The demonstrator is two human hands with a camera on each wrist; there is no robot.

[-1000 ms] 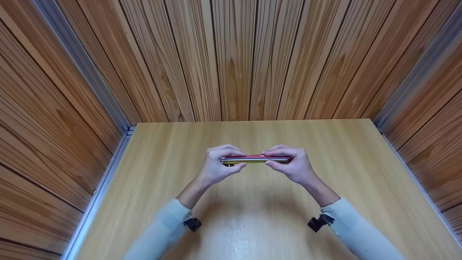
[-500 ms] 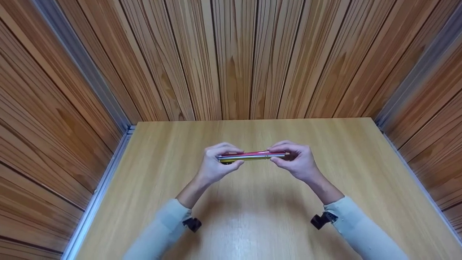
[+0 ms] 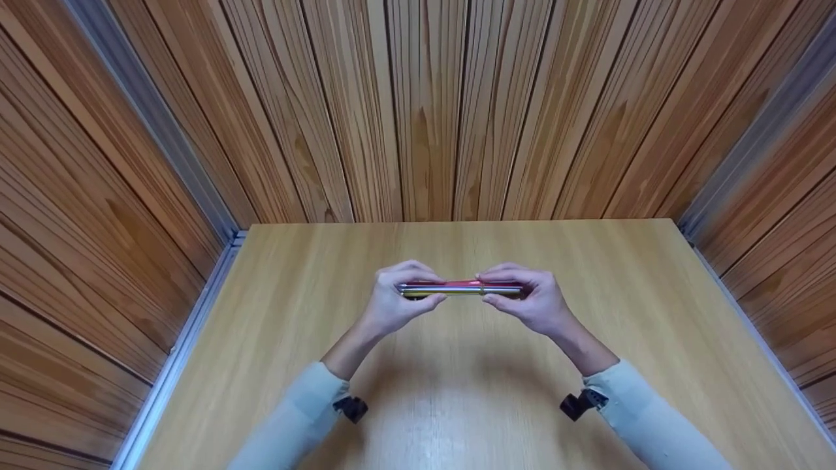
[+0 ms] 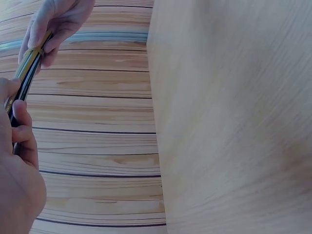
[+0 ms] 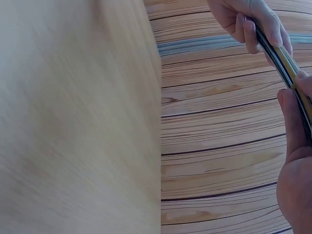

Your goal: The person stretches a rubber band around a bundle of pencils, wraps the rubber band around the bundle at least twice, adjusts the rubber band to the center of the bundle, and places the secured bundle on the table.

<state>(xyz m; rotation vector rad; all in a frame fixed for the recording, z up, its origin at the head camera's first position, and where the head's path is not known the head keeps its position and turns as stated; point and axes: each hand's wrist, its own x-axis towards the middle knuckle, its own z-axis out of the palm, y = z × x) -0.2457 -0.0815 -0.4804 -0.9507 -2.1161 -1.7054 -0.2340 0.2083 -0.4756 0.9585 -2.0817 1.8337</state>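
Observation:
A bundle of slim pencils, with red, silvery, yellow and dark ones showing, is held level above the table between both hands. My left hand grips its left end, thumb on the near side and fingers on the far side. The right hand pinches the other end in the same way. Close to the right fingertips, a thin yellowish band circles the bundle in the left wrist view. Both ends of the pencils are partly hidden by the hands.
Below the hands lies a light wooden table. Wood-plank walls stand behind and at both sides, with grey metal rails along the side edges. Small black cameras are strapped at both wrists.
My right hand shifted slightly right and up along the bundle, then came back left. The bundle tilted up at its right end midway and is level now. The left hand barely moved.

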